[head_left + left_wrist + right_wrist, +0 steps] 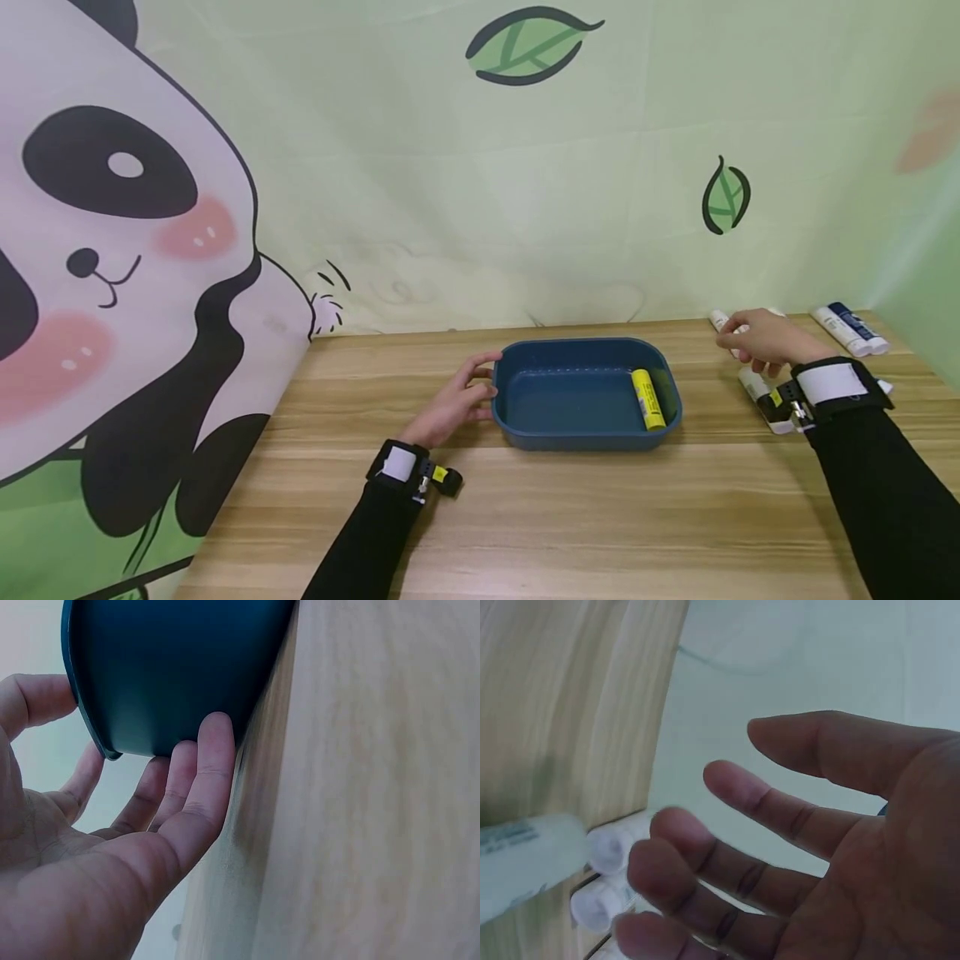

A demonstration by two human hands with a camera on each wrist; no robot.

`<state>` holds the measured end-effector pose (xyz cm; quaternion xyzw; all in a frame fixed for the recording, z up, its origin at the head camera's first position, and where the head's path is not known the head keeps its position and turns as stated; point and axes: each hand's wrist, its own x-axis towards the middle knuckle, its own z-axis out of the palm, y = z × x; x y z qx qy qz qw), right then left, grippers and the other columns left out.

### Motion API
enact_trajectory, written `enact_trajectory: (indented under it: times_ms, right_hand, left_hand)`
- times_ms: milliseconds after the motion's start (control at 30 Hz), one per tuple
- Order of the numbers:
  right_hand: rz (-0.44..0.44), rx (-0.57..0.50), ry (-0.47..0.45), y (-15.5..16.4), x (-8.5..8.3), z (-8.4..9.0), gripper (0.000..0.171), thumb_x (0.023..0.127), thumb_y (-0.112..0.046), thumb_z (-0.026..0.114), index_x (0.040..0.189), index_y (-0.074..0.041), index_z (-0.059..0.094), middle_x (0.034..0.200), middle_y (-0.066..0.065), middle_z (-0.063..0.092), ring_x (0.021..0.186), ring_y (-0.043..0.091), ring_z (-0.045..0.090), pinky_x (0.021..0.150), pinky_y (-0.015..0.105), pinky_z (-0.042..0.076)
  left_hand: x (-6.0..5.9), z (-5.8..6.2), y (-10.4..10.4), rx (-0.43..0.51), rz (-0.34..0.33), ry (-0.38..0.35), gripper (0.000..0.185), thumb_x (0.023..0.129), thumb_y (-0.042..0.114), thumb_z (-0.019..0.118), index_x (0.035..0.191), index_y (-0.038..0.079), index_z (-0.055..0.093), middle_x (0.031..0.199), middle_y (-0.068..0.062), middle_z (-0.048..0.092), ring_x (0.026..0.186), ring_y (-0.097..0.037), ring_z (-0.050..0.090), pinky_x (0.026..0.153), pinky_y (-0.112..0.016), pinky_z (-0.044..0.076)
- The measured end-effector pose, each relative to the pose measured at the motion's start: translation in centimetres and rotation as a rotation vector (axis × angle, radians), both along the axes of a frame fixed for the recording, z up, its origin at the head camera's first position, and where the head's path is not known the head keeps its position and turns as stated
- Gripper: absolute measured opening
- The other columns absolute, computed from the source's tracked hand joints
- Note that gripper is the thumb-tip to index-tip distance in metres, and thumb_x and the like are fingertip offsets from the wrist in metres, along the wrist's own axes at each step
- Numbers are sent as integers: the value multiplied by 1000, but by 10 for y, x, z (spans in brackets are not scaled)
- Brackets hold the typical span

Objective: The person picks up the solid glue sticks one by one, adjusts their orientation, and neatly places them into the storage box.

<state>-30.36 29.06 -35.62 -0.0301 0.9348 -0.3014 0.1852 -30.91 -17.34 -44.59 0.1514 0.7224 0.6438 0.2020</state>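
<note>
A blue tray stands on the wooden table, its far rim near the table's back edge; a yellow tube lies inside by the right wall, bare tray floor stretching leftward. The left hand rests relaxed fingers against the tray's left side. Past a strip of wood, the right hand, loosely spread and holding nothing, hovers above white tubes. Wood grain runs across the foreground; behind hangs a pale green panda-printed backdrop.
</note>
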Motion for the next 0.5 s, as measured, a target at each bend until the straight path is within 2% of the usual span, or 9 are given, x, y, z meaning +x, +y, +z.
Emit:
enact_trajectory:
  times_ms: [233, 500]
  right_hand:
    - [-7, 60, -21, 8, 2, -7, 46, 104, -23, 50, 133, 13, 45, 79, 5, 45, 59, 13, 45, 54, 26, 47]
    - [13, 45, -37, 14, 5, -15, 45, 102, -21, 50, 129, 15, 43, 63, -5, 38, 55, 9, 38, 54, 25, 42]
  left_hand:
    - [0, -1, -1, 0, -2, 5, 64, 97, 7, 48, 158, 21, 35, 147, -18, 33, 113, -24, 56, 89, -32, 59]
    - [1, -1, -1, 1, -6, 1, 64, 97, 8, 49, 158, 21, 35, 147, -19, 33, 114, -24, 56, 90, -33, 59]
